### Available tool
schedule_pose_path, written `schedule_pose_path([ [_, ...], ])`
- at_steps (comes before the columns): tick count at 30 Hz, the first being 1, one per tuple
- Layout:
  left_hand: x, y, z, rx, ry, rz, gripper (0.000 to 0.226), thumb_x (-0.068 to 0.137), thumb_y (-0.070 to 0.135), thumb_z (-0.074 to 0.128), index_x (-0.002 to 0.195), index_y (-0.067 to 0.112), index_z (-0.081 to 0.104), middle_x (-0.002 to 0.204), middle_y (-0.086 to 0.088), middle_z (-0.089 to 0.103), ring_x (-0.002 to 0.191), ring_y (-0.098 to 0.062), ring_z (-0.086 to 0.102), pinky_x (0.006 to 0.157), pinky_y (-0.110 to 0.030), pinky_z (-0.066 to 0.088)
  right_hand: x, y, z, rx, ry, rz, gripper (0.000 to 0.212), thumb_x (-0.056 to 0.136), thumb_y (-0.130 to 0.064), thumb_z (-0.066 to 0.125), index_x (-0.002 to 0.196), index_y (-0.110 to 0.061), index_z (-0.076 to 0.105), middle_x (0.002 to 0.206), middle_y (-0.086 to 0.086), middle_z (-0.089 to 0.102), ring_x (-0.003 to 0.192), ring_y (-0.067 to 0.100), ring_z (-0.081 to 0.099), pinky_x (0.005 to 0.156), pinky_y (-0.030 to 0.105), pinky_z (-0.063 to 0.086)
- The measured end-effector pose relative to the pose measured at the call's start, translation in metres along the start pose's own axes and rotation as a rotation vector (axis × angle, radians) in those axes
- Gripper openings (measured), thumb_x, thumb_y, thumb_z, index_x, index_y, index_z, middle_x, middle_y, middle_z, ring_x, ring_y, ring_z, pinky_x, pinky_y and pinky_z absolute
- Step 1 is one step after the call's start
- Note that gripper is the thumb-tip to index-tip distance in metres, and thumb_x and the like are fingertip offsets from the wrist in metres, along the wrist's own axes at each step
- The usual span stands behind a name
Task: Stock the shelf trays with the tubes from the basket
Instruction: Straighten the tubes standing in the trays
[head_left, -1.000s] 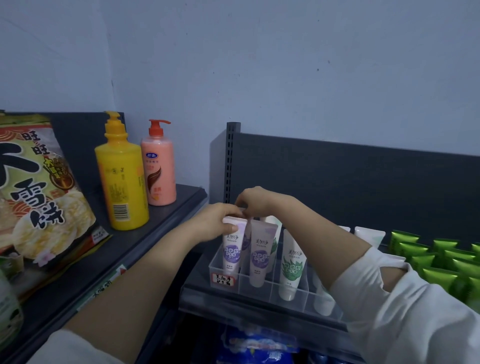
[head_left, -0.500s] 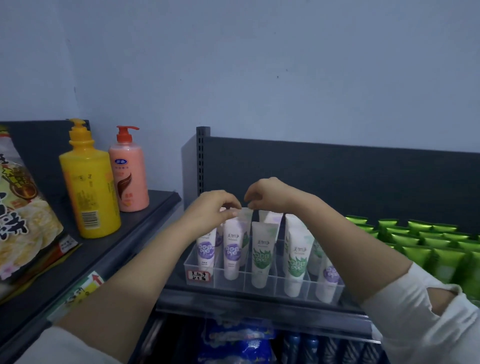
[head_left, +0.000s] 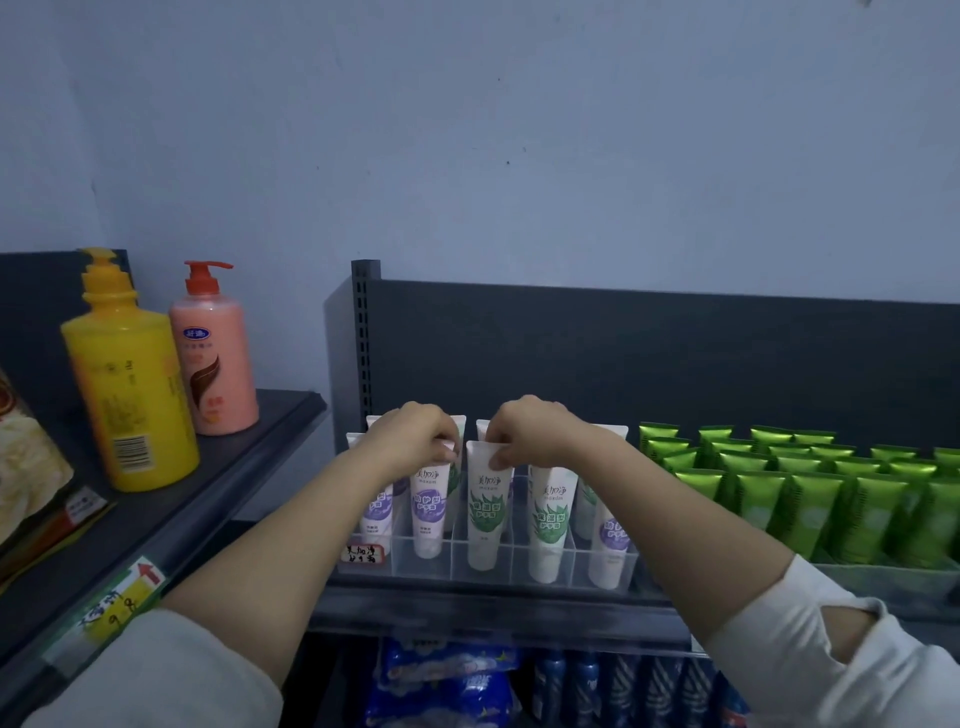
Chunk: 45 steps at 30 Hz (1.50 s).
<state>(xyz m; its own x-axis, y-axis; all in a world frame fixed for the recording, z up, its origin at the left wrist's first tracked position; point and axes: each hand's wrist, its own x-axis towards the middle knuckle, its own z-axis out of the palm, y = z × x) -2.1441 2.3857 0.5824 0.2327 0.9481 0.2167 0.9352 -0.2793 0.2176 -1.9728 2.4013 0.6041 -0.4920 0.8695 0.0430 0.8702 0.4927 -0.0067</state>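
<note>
Right, both hands are up at the tray. The left hand (head_left: 415, 436) has its fingers curled over the top edge of a purple tube (head_left: 428, 504), pinching the crimp. The right hand (head_left: 535, 434) pinches the top corner of the leaf tube (head_left: 485, 512) just beside it. The hands are close together but not touching.

Both tubes stand upright, cap down, in neighbouring front slots of the clear tray (head_left: 519, 564): purple in the second slot from the left, leaf in the third. Left of them, another purple-print tube (head_left: 376, 512) stands behind a handwritten label (head_left: 363, 553). To the right come a second leaf-print tube (head_left: 550, 519) and then one more purple one (head_left: 608, 540). More white tube tops show in the far rows, partly hidden by the hands.

The tray sits on the dark shelf (head_left: 467, 605), at its near edge. To its right, bright green tubes (head_left: 810, 499) are packed in rows. On the left shelf stand a yellow pump bottle (head_left: 130, 379) and a pink one (head_left: 215, 353), with a snack bag (head_left: 26, 467) at the far left edge and a yellow price tag (head_left: 124, 597) on the rail. Below the tray are blue packs (head_left: 447, 680).
</note>
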Motion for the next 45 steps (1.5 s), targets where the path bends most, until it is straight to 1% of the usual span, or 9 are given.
schedule_pose_path([
  [4,0.001,0.001,0.001,-0.04,-0.024,0.011,0.014,0.085,0.019,0.063,0.097,0.022,0.071,0.102,0.001,0.066,0.097,-0.019,0.06,0.082,-0.035,0.05,-0.001,0.003,0.0,0.001,0.015,0.01,0.019,0.083,-0.03,0.067,0.101,-0.024,0.07,0.099,0.0,0.069,0.093,0.022,0.059,0.076,0.036,0.045],
  [8,0.002,0.001,0.001,-0.051,-0.036,0.028,0.013,0.085,0.019,0.063,0.094,0.022,0.072,0.098,0.003,0.067,0.094,-0.018,0.061,0.083,-0.038,0.051,-0.002,0.003,0.001,0.018,0.024,0.013,0.021,0.083,-0.03,0.067,0.102,-0.022,0.07,0.099,0.001,0.07,0.091,0.022,0.061,0.078,0.038,0.051],
  [18,-0.001,-0.003,0.002,-0.059,-0.012,0.037,0.014,0.083,0.023,0.066,0.095,0.025,0.073,0.098,0.003,0.069,0.096,-0.017,0.061,0.085,-0.038,0.051,0.001,0.004,-0.001,0.052,-0.007,0.026,0.019,0.082,-0.029,0.069,0.098,-0.019,0.07,0.09,0.0,0.071,0.079,0.018,0.063,0.068,0.033,0.049],
  [25,-0.002,-0.006,0.003,-0.091,-0.007,0.041,0.012,0.083,0.023,0.066,0.093,0.024,0.073,0.095,0.003,0.07,0.094,-0.016,0.062,0.085,-0.04,0.052,0.003,0.001,-0.002,0.044,-0.015,0.027,0.018,0.081,-0.028,0.069,0.096,-0.018,0.071,0.076,-0.004,0.064,0.067,0.012,0.059,0.055,0.024,0.038],
  [27,-0.002,-0.005,0.003,-0.104,-0.016,0.037,0.014,0.083,0.022,0.066,0.096,0.023,0.073,0.099,0.003,0.069,0.096,-0.017,0.062,0.087,-0.04,0.051,0.003,0.001,-0.003,0.055,-0.03,0.026,0.02,0.082,-0.028,0.069,0.1,-0.017,0.07,0.081,-0.004,0.065,0.066,0.01,0.058,0.058,0.025,0.042],
  [31,0.0,-0.004,0.002,-0.123,-0.037,0.027,0.029,0.083,0.022,0.068,0.112,0.021,0.068,0.118,0.0,0.065,0.112,-0.017,0.058,0.096,-0.04,0.048,0.002,0.0,-0.005,0.082,-0.041,0.015,0.027,0.082,-0.027,0.07,0.107,-0.016,0.068,0.095,0.0,0.067,0.077,0.015,0.06,0.077,0.037,0.055],
  [34,0.001,-0.005,0.0,-0.154,-0.052,0.048,0.038,0.083,0.018,0.068,0.121,0.019,0.062,0.123,-0.001,0.063,0.114,-0.015,0.057,0.099,-0.035,0.046,0.002,0.001,-0.005,0.095,-0.051,-0.001,0.028,0.081,-0.026,0.071,0.107,-0.016,0.069,0.096,-0.001,0.067,0.08,0.016,0.062,0.079,0.038,0.056],
  [39,-0.004,-0.012,-0.009,-0.18,0.028,0.06,0.031,0.086,0.019,0.065,0.117,0.018,0.065,0.116,0.001,0.066,0.103,-0.011,0.059,0.092,-0.027,0.047,0.001,-0.002,-0.008,0.099,-0.022,-0.015,0.029,0.082,-0.027,0.07,0.109,-0.019,0.068,0.096,-0.004,0.063,0.091,0.019,0.061,0.084,0.041,0.055],
  [45,-0.016,-0.04,-0.018,-0.041,0.106,0.005,0.02,0.086,0.027,0.064,0.106,0.025,0.067,0.113,0.006,0.062,0.106,-0.015,0.056,0.093,-0.041,0.046,0.003,-0.024,-0.012,0.092,0.115,-0.094,0.035,0.088,-0.032,0.061,0.12,-0.02,0.063,0.117,-0.001,0.066,0.106,0.019,0.059,0.089,0.038,0.052],
])
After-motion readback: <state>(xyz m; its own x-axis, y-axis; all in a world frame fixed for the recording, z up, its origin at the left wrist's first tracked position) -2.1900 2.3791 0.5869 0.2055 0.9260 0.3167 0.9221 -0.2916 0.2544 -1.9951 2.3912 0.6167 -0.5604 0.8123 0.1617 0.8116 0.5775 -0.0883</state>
